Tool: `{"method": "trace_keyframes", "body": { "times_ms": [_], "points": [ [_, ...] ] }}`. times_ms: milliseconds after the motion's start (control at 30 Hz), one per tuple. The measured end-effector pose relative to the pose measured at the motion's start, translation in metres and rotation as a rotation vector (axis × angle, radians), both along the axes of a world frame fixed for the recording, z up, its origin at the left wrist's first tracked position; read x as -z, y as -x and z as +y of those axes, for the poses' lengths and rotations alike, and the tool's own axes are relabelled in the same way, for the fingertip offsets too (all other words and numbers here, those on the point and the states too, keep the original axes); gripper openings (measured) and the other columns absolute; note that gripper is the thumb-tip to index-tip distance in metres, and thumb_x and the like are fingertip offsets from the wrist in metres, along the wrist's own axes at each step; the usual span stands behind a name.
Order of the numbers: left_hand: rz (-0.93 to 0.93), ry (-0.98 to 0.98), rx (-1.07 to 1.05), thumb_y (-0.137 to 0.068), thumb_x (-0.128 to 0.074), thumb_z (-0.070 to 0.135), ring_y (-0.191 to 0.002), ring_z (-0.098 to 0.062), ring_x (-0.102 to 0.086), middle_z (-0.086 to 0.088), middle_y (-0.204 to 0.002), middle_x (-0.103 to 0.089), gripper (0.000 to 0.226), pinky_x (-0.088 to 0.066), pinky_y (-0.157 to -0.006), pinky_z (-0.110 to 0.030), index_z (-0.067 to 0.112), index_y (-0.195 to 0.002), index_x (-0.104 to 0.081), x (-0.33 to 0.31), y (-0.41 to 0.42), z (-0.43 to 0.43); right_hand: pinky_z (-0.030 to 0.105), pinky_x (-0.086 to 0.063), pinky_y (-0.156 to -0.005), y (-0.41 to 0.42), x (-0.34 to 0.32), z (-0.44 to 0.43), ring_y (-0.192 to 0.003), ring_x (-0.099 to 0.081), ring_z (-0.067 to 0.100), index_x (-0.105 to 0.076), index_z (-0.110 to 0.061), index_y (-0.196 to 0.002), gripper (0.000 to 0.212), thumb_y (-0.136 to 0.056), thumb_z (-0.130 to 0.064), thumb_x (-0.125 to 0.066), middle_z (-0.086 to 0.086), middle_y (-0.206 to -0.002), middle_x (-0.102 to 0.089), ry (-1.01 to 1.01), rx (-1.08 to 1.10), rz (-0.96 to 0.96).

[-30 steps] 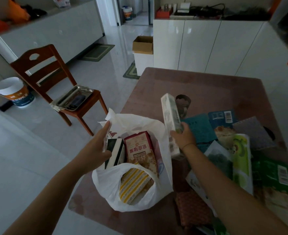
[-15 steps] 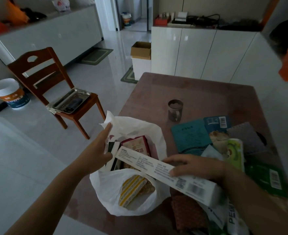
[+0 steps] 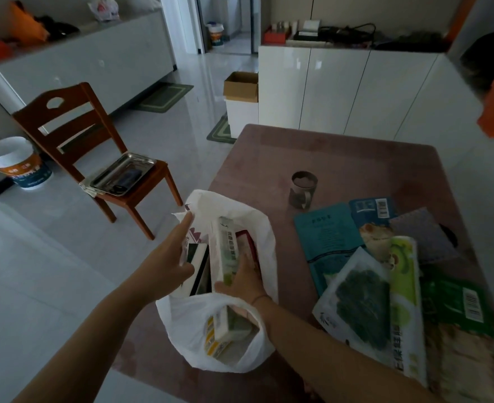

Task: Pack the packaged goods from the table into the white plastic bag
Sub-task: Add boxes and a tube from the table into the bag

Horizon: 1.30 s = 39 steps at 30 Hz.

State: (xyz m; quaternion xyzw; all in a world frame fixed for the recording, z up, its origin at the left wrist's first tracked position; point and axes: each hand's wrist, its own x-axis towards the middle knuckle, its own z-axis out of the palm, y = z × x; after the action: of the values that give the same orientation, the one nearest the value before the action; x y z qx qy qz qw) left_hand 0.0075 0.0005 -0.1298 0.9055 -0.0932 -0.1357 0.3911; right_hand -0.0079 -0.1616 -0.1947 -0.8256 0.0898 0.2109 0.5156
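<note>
The white plastic bag (image 3: 264, 251) stands open at the table's near left corner. My left hand (image 3: 168, 263) grips the bag's left rim and holds it apart. My right hand (image 3: 244, 279) is inside the bag mouth, shut on a long white and green box (image 3: 225, 248) that lies lengthwise in the bag. A black and white box (image 3: 199, 267) and a red pack (image 3: 247, 238) sit beside it inside. Flat packs remain on the table at right: a teal pouch (image 3: 327, 237), a pouch of dark greens (image 3: 359, 298), a green avocado pack (image 3: 402, 286) and a dark green pack (image 3: 455, 303).
A metal mug (image 3: 304, 189) stands on the pinkish table (image 3: 341, 158) beyond the bag. A wooden chair (image 3: 74, 135) with a metal tray (image 3: 123, 174) stands left on the floor. White cabinets (image 3: 341, 88) and a cardboard box (image 3: 241, 85) lie behind.
My right hand carried the long box from upright over the table, tipped it flat across the bag mouth, then pushed it down into the bag. My left hand kept hold of the rim.
</note>
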Motion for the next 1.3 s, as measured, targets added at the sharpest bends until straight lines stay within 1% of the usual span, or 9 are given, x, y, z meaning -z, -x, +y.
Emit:
{"method": "trace_keyframes", "body": {
  "times_ms": [133, 233, 333, 433, 733, 900, 1067, 1133, 1300],
  "points": [
    [0.041, 0.043, -0.041, -0.082, -0.061, -0.001, -0.133, -0.029, -0.039, -0.002, -0.155, -0.023, 0.099, -0.055, -0.082, -0.05, 0.042, -0.146, 0.001, 0.003, -0.001, 0.005, 0.029, -0.041, -0.102, 0.007, -0.008, -0.015, -0.121, -0.052, 0.027, -0.052, -0.004, -0.126, 0.043, -0.089, -0.025, -0.06, 0.013, -0.131, -0.055, 0.184, -0.405, -0.029],
    [0.037, 0.026, -0.051, -0.081, -0.061, -0.001, -0.127, -0.028, -0.048, -0.005, -0.152, -0.03, 0.1, -0.058, -0.075, -0.042, 0.044, -0.145, 0.001, 0.007, -0.003, 0.009, 0.016, -0.052, -0.084, 0.013, -0.023, -0.062, -0.093, -0.064, 0.01, -0.068, -0.012, -0.105, 0.018, -0.09, -0.015, -0.058, -0.001, -0.101, -0.068, -0.043, -0.083, -0.25],
    [0.03, 0.019, -0.051, -0.081, -0.062, 0.0, -0.124, -0.027, -0.05, -0.005, -0.15, -0.032, 0.1, -0.058, -0.076, -0.04, 0.046, -0.144, 0.001, 0.013, -0.005, 0.01, 0.037, -0.044, -0.102, 0.006, -0.016, -0.135, -0.118, -0.053, 0.027, -0.06, -0.012, -0.117, 0.033, -0.085, -0.016, -0.063, 0.011, -0.126, -0.055, 0.411, 0.335, -0.438],
    [0.026, 0.002, -0.026, -0.081, -0.062, 0.001, -0.121, -0.024, -0.053, -0.007, -0.15, -0.034, 0.1, -0.058, -0.076, -0.04, 0.048, -0.143, 0.003, 0.018, -0.007, 0.007, 0.05, -0.03, -0.111, 0.018, 0.004, -0.199, -0.133, -0.032, 0.039, -0.034, -0.013, -0.14, 0.071, -0.08, -0.031, -0.068, 0.017, -0.149, -0.028, 0.763, 0.601, -0.097],
    [0.05, -0.001, 0.012, -0.082, -0.061, 0.002, -0.106, -0.008, -0.054, -0.004, -0.143, -0.044, 0.101, -0.058, -0.071, -0.03, 0.047, -0.144, 0.004, 0.023, -0.012, -0.005, 0.052, -0.042, -0.094, 0.054, 0.028, -0.24, -0.119, -0.045, 0.046, -0.019, -0.015, -0.146, 0.084, -0.08, -0.025, -0.07, 0.026, -0.137, -0.041, 0.57, 0.739, 0.112],
    [0.037, -0.011, 0.003, -0.081, -0.061, 0.002, -0.119, -0.021, -0.055, -0.005, -0.148, -0.038, 0.101, -0.059, -0.075, -0.041, 0.048, -0.144, 0.004, 0.02, -0.01, -0.005, 0.052, -0.048, -0.094, 0.023, -0.046, -0.216, -0.112, -0.055, 0.034, -0.028, -0.017, -0.144, 0.081, -0.077, -0.021, -0.074, 0.013, -0.135, -0.051, 0.177, 0.793, -0.369],
    [0.023, -0.023, -0.011, -0.081, -0.063, 0.003, -0.121, -0.024, -0.054, -0.006, -0.148, -0.038, 0.101, -0.058, -0.074, -0.045, 0.049, -0.143, 0.003, 0.018, -0.007, -0.006, 0.011, -0.054, -0.059, -0.012, -0.107, -0.131, -0.091, -0.06, 0.004, -0.017, -0.031, -0.146, 0.088, -0.078, -0.019, -0.07, -0.005, -0.125, -0.051, -0.188, 0.654, -0.73],
    [0.033, -0.016, -0.021, -0.081, -0.063, 0.003, -0.123, -0.025, -0.052, -0.006, -0.149, -0.037, 0.101, -0.058, -0.075, -0.048, 0.049, -0.143, 0.002, 0.018, -0.005, -0.005, 0.008, -0.052, -0.056, -0.019, -0.099, -0.095, -0.093, -0.059, 0.004, -0.013, -0.03, -0.148, 0.091, -0.079, -0.017, -0.07, -0.003, -0.133, -0.048, -0.174, 0.553, -0.707],
    [0.049, 0.031, -0.018, -0.081, -0.062, 0.001, -0.128, -0.026, -0.046, -0.004, -0.152, -0.032, 0.1, -0.054, -0.084, -0.053, 0.045, -0.145, 0.002, 0.015, -0.004, -0.001, 0.031, -0.056, -0.083, -0.004, -0.036, -0.023, -0.115, -0.055, 0.017, -0.009, -0.041, -0.146, 0.097, -0.076, -0.021, -0.074, -0.003, -0.137, -0.048, -0.207, 0.296, -0.335]
  ]
}}
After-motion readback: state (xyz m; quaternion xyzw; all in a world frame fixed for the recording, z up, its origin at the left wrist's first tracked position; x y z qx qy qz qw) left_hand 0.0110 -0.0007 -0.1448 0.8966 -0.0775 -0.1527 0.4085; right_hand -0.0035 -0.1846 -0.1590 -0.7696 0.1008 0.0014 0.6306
